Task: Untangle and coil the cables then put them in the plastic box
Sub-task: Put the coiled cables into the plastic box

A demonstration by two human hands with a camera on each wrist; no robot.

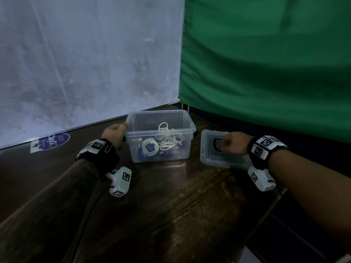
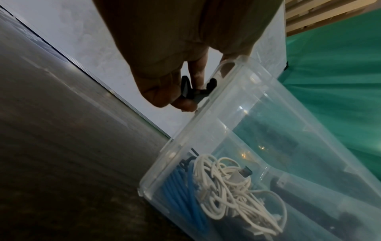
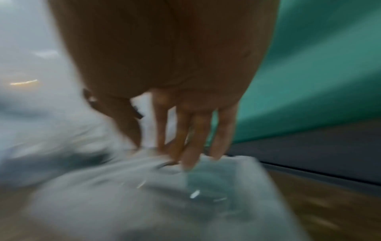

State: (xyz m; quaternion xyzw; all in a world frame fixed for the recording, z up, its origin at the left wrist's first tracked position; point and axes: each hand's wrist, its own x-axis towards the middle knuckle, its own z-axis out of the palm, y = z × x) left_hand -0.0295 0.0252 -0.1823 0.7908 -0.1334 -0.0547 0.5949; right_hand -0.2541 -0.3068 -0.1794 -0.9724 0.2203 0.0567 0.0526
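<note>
A clear plastic box (image 1: 187, 128) stands on the dark wooden table and holds white cables (image 1: 167, 141) and a blue cable (image 2: 181, 189); the white cables (image 2: 228, 187) lie in loose tangled loops. My left hand (image 1: 115, 133) is at the box's left end, with the fingers (image 2: 185, 101) curled round a black latch (image 2: 208, 86) on the box rim (image 2: 206, 117). The clear lid (image 1: 210, 158) lies flat to the right of the box. Over it, my right hand (image 1: 230, 144) points its straight fingers (image 3: 191, 146) down onto the lid (image 3: 144, 203). That view is blurred.
A white backdrop board (image 1: 85, 63) closes the far left and a green cloth (image 1: 266, 63) the far right. A purple sticker (image 1: 55, 142) lies on the table (image 1: 171, 205) at the left. The table's right edge (image 1: 266, 217) runs near my right forearm.
</note>
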